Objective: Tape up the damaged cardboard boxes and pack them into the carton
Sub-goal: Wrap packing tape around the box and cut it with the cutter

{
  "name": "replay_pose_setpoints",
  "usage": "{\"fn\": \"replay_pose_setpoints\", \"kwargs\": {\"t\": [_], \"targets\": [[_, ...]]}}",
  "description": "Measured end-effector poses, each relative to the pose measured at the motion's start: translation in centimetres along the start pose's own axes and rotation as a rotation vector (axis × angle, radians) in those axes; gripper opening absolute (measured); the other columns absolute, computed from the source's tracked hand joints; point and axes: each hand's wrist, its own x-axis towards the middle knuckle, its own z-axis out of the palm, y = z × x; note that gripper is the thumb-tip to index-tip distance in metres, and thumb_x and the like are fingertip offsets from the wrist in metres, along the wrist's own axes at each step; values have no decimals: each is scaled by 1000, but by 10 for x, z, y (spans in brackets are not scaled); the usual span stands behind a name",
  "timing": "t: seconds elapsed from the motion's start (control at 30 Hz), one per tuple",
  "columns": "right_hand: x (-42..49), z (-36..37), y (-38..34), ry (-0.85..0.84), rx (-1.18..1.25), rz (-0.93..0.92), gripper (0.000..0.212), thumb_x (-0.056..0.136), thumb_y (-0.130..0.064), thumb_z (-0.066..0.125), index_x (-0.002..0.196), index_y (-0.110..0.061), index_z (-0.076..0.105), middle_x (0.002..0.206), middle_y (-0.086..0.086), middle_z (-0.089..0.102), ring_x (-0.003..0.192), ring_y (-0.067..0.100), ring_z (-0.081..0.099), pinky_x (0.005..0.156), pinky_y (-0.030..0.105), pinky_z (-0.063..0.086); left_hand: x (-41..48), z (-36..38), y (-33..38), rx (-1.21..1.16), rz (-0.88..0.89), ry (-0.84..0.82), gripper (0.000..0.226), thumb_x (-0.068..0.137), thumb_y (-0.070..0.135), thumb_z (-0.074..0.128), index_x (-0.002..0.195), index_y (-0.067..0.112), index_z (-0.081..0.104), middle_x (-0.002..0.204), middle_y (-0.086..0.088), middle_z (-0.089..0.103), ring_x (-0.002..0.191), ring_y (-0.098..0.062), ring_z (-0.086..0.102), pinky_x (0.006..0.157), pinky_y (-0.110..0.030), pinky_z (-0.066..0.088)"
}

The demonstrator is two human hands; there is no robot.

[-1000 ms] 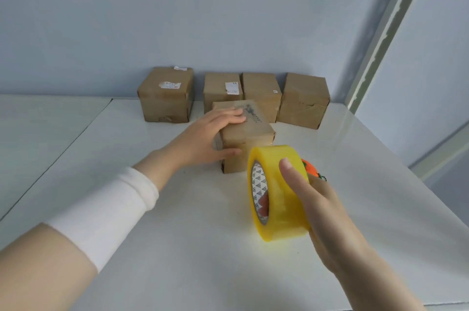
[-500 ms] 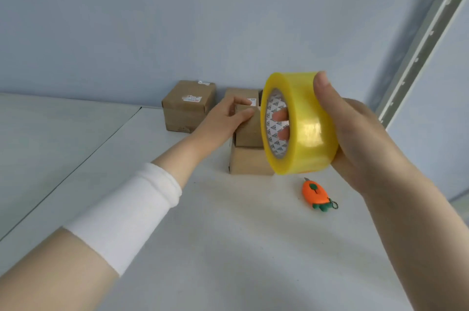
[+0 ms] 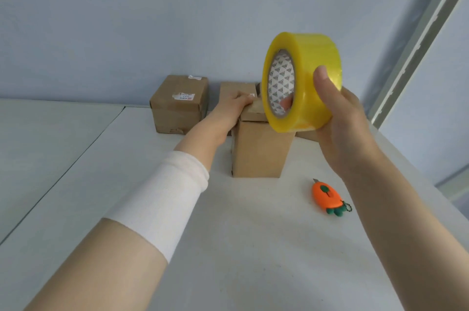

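The right hand (image 3: 347,133) grips a yellow tape roll (image 3: 312,77) raised above the counter (image 3: 253,247), thumb on its outer face and a fingertip showing through the core. The left hand (image 3: 228,110) rests on top of the nearest cardboard box (image 3: 261,150); I cannot tell whether its fingers clasp it. An orange cutter (image 3: 327,196) lies near right. More boxes (image 3: 177,107) stand along the far wall.
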Motion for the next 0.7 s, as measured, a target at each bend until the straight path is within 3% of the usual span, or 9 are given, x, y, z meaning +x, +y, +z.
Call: {"fn": "replay_pose_setpoints", "kwargs": {"t": [0.1,0.2,0.3,0.5,0.63,0.7], "targets": [[-19,-6,5,-57,-12,-78,25,80,-48,61,84,-27,73,85,0,73,84,16,69,77,33,55,4,0,-1,-3,0,-2,16,95,26,48,80,22,50,81,-1,54,70,-13,51,57,-24,38],[-39,-4,19,-66,-62,-131,43,66,-68,65,90,-33,71,82,-2,73,78,13,70,66,25,55,6,0,-4,-2,23,5,18,95,26,48,77,23,49,78,2,52,69,-10,47,57,-24,35],[-47,-1,31,-17,-92,-173,48,61,-77,62,89,-39,70,81,-10,73,78,7,69,66,22,54,6,0,-5,-1,25,4,18,95,27,48,77,23,49,77,3,52,68,-9,47,57,-24,34],[-67,14,43,249,-1,-177,49,56,-83,56,68,-38,70,54,-16,64,51,-5,61,48,10,46,4,2,-4,-21,25,7,12,95,26,47,84,23,52,82,4,53,71,-7,48,57,-23,35],[-81,21,54,354,56,-114,54,52,-85,59,62,-33,70,47,-12,60,46,-4,56,47,8,44,2,1,-3,-22,7,3,15,95,28,46,104,18,53,88,3,54,76,-8,50,60,-24,37],[-81,21,59,394,34,-96,52,60,-76,60,58,-25,69,47,-10,61,45,-4,57,46,8,44,0,3,-2,-46,3,7,15,95,27,46,105,17,53,87,4,54,76,-7,51,61,-23,38]]}}
